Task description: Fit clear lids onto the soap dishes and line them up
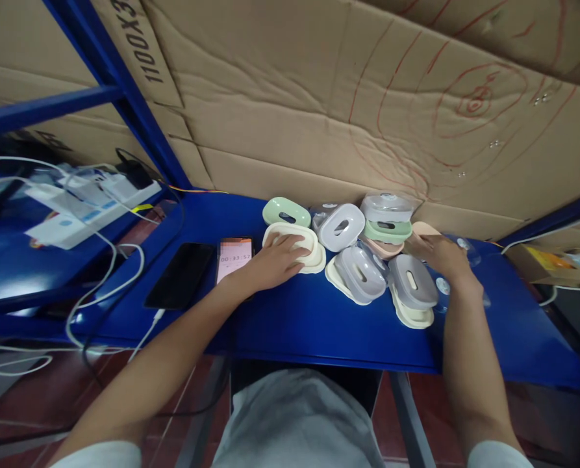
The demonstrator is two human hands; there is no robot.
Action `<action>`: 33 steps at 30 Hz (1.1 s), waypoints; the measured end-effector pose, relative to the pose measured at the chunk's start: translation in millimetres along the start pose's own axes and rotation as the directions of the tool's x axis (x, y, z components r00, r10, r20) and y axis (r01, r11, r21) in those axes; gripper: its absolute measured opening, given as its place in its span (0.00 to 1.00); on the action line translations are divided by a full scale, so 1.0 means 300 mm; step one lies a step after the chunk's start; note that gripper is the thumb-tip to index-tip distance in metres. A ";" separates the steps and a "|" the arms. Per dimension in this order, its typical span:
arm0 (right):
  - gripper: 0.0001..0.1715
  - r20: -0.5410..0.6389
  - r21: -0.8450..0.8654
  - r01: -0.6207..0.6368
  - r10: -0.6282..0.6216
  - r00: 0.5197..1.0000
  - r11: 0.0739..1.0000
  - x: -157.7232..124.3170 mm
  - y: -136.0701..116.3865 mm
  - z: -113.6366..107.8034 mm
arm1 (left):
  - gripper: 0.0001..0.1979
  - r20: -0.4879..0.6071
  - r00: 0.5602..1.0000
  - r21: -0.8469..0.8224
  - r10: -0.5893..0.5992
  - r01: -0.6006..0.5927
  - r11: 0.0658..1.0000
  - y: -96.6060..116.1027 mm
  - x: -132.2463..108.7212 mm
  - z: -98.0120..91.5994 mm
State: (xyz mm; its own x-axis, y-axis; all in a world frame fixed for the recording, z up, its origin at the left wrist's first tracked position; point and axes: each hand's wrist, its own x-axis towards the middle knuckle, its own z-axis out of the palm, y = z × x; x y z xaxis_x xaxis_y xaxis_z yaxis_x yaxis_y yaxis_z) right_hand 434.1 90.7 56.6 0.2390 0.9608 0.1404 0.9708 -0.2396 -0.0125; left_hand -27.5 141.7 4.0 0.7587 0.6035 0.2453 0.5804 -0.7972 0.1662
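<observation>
My left hand lies over a cream oval soap dish, its fingers spread across the top; another cream piece shows beneath. At the right, my right hand has its fingers closed on a peach soap dish, partly hidden by the hand. Between the hands lie a white slotted dish, a grey dish on a cream piece, and a second grey dish on another cream one. A green dish sits behind my left hand.
Behind stands a stack with a clear-covered white dish above a green one. Two phones, one black and one showing a timer, lie left on the blue table. A power strip with cables is farther left; cardboard walls the back.
</observation>
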 end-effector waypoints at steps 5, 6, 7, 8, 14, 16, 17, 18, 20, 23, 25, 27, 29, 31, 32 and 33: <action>0.27 -0.155 0.016 -0.175 0.175 0.972 0.984 0.000 -0.021 -0.009 | 0.19 -0.007 1.000 -0.005 0.004 -0.004 1.000 -0.006 -0.003 0.001; 0.28 -0.207 0.029 -0.201 0.203 0.957 0.979 -0.003 -0.027 -0.018 | 0.19 -0.010 1.000 -0.010 0.004 -0.005 1.000 -0.007 -0.003 0.002; 0.30 -0.260 0.043 -0.218 0.222 0.940 0.975 -0.008 -0.034 -0.027 | 0.19 -0.010 1.000 -0.013 0.002 -0.002 1.000 -0.007 -0.003 0.003; 0.31 -0.310 0.054 -0.229 0.235 0.921 0.972 -0.012 -0.044 -0.036 | 0.19 -0.009 1.000 -0.016 -0.001 0.001 1.000 -0.006 -0.003 0.004; 0.27 -0.607 0.162 0.235 -0.091 0.789 0.959 -0.035 -0.150 -0.034 | 0.18 -0.011 1.000 -0.030 -0.002 0.002 1.000 -0.005 0.003 0.003; 0.24 -0.621 0.140 0.370 -0.209 0.755 0.918 -0.038 -0.185 -0.017 | 0.18 -0.023 1.000 -0.045 0.005 -0.006 0.999 -0.006 0.005 0.003; 0.23 -0.618 0.126 0.384 -0.230 0.752 0.915 -0.039 -0.198 -0.010 | 0.18 -0.031 0.999 -0.055 0.011 -0.013 0.998 -0.007 0.005 0.003; 0.23 -0.614 0.117 0.379 -0.233 0.754 0.918 -0.040 -0.208 -0.005 | 0.19 -0.038 0.999 -0.064 0.017 -0.019 0.998 -0.008 0.006 0.003; 0.24 -0.603 0.118 0.357 -0.219 0.767 0.927 -0.044 -0.220 0.000 | 0.19 -0.049 0.999 -0.070 0.023 -0.027 0.997 -0.007 0.006 0.002; 0.26 -0.580 0.138 0.373 -0.231 0.781 0.917 -0.055 -0.233 -0.009 | 0.19 -0.062 0.998 -0.066 0.025 -0.029 0.997 -0.003 0.007 -0.001; 0.26 -0.555 0.132 0.405 -0.271 0.786 0.905 -0.065 -0.249 -0.018 | 0.19 -0.066 0.997 -0.068 0.028 -0.033 0.997 0.000 0.007 -0.002; 0.26 -0.526 0.110 0.434 -0.318 0.789 0.894 -0.078 -0.267 -0.025 | 0.20 -0.062 0.998 -0.069 0.033 -0.038 0.997 0.001 0.007 -0.002; 0.25 -0.507 0.089 0.444 -0.343 0.791 0.892 -0.089 -0.282 -0.029 | 0.20 -0.057 0.998 -0.066 0.037 -0.041 0.997 0.001 0.006 -0.004; 0.24 -0.506 0.095 0.431 -0.329 0.797 0.897 -0.095 -0.285 -0.031 | 0.19 -0.062 0.997 -0.053 0.037 -0.040 0.998 -0.001 0.005 -0.006; 0.23 -0.509 0.115 0.421 -0.310 0.803 0.900 -0.096 -0.282 -0.030 | 0.19 -0.071 0.997 -0.046 0.033 -0.037 0.998 -0.002 0.004 -0.008; 0.23 -0.514 0.146 0.410 -0.285 0.809 0.900 -0.094 -0.275 -0.029 | 0.19 -0.085 0.996 -0.041 0.028 -0.032 0.999 -0.002 0.003 -0.010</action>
State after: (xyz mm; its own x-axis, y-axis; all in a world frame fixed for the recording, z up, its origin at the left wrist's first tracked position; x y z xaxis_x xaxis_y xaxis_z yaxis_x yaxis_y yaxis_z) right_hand 347.0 82.2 62.2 -0.0948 0.7740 0.6261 0.9752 0.1986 -0.0978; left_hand -28.1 142.6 6.9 0.7467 0.5774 0.3301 0.5437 -0.8158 0.1971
